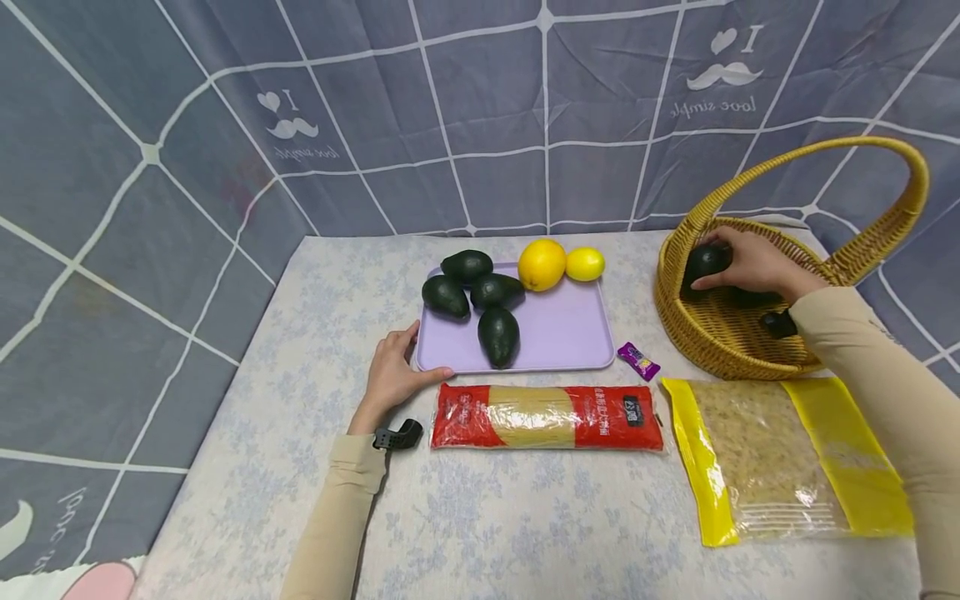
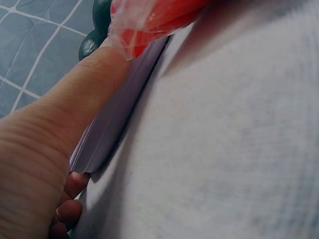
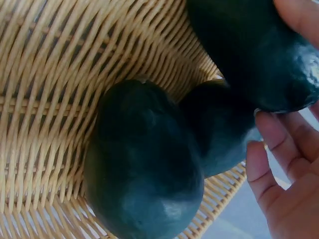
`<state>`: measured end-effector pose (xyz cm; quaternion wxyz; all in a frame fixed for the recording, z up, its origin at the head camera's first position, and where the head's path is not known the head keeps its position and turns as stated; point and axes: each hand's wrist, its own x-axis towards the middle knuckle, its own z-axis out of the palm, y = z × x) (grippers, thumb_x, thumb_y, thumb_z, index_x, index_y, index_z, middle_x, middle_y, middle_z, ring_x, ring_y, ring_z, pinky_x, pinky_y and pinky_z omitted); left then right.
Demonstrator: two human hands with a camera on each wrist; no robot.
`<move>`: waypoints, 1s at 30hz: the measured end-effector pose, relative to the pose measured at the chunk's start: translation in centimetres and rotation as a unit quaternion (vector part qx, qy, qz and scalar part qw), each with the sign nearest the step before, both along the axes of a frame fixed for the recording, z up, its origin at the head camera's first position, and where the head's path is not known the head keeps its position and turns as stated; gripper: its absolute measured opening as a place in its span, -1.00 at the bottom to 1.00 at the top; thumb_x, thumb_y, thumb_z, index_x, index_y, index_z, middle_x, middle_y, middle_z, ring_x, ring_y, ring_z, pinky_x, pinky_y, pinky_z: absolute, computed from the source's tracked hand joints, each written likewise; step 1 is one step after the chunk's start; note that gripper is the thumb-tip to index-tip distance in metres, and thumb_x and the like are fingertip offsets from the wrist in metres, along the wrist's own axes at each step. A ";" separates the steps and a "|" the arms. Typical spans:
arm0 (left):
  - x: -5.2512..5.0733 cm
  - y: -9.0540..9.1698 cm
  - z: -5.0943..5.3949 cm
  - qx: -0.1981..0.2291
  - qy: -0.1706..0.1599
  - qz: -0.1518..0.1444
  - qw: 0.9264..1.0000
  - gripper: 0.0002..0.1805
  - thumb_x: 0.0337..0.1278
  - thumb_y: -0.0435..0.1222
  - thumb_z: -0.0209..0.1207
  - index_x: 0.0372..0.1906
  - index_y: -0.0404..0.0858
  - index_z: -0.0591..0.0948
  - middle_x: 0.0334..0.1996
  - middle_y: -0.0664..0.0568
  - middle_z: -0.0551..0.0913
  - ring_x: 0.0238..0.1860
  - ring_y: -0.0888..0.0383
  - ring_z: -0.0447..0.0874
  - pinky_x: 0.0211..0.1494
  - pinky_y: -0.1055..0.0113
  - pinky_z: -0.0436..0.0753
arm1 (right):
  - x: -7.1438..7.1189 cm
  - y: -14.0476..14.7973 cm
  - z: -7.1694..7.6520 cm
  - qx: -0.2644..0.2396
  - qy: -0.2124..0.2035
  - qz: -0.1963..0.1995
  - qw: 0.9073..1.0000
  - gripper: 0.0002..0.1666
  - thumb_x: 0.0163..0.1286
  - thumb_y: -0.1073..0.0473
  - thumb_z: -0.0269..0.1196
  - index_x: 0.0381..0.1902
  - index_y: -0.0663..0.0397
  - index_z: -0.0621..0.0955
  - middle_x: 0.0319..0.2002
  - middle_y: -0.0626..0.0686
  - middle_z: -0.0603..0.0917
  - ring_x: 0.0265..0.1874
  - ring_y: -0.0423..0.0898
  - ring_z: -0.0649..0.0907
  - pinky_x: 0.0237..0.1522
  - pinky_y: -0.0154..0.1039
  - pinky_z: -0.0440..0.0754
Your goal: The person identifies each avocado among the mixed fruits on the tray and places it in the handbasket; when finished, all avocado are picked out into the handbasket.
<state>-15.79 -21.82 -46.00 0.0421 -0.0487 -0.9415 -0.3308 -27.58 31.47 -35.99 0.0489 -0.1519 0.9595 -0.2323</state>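
Observation:
My right hand (image 1: 757,262) reaches into the wicker basket (image 1: 686,333) and holds a dark green avocado (image 1: 707,262) between thumb and fingers. In the right wrist view that avocado (image 3: 249,50) is at the upper right, above two more avocados (image 3: 144,164) lying against the woven wall. My left hand (image 1: 393,375) grips the near left corner of the lilac tray (image 1: 566,333), its thumb along the front rim and fingers at the left side. On the tray, several avocados (image 1: 498,337) lie toward the left. An orange (image 1: 542,265) and a lemon (image 1: 585,264) sit at its back right.
A red pack of noodles (image 1: 532,417) lies in front of the tray. Between tray and basket is a purple wrapped candy (image 1: 639,361). A yellow clear-windowed bag (image 1: 780,458) lies before the basket, whose tall handle (image 1: 817,146) arches overhead. Grey checked cloth (image 1: 495,108) hangs behind.

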 end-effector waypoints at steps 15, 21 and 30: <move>-0.1 0.1 -0.2 -0.002 -0.007 0.006 1.000 0.20 -0.38 0.12 0.49 0.44 -0.28 0.21 0.01 -0.14 0.42 -0.01 -0.04 0.30 -0.03 0.10 0.33 | -1.0 0.0 0.2 0.105 0.068 0.042 0.991 -0.08 0.10 -0.12 0.42 0.22 0.38 0.38 0.19 0.49 0.27 0.17 0.47 0.21 0.10 0.37 0.05; 0.0 0.2 0.0 0.004 -0.008 0.003 1.000 0.20 -0.37 0.13 0.49 0.43 -0.28 0.20 0.02 -0.14 0.42 0.01 -0.05 0.30 -0.01 0.09 0.33 | -1.2 -0.1 -0.4 0.078 0.075 0.031 0.994 -0.17 0.13 -0.05 0.41 0.18 0.40 0.42 0.17 0.47 0.35 0.15 0.44 0.25 0.10 0.34 0.10; 0.0 0.0 -0.1 0.008 -0.009 0.005 1.000 0.18 -0.35 0.12 0.49 0.44 -0.27 0.20 0.04 -0.14 0.42 0.02 -0.04 0.30 0.01 0.07 0.33 | -1.1 0.3 -0.5 0.071 0.063 0.012 0.995 -0.15 0.12 -0.08 0.42 0.25 0.30 0.44 0.20 0.41 0.39 0.13 0.43 0.24 0.08 0.36 0.04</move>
